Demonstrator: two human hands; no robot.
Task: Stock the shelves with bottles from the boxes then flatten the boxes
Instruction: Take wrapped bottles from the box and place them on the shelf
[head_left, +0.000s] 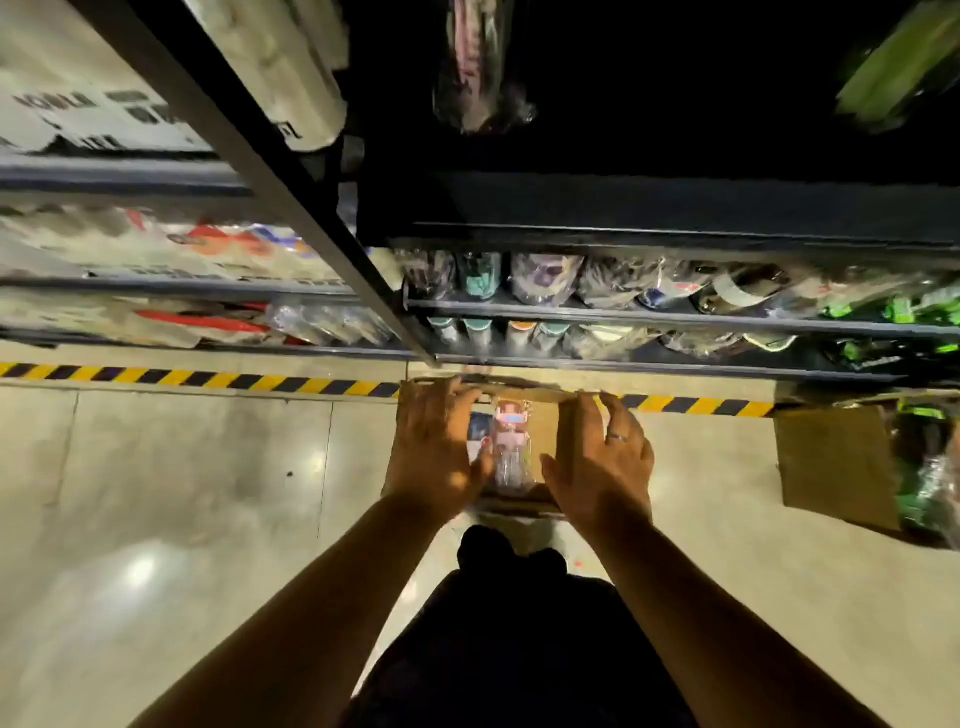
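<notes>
A brown cardboard box (543, 436) stands on the floor below the shelving, its top open. Inside lies a clear wrapped bottle (511, 452) with a pink label, and a darker pack shows beside it. My left hand (434, 447) hovers over the box's left side with fingers spread. My right hand (602, 457), a ring on one finger, is spread over the right side, its thumb close to the bottle. Whether either hand touches the box I cannot tell. The lower shelves (623, 317) hold several wrapped bottles.
A second open cardboard box (836, 462) with green packs sits on the floor at right. Yellow-black hazard tape (208, 378) runs along the shelf base. A dark upright post (291, 208) splits the rack; cartons fill the left bays. My dark trousers show at bottom centre.
</notes>
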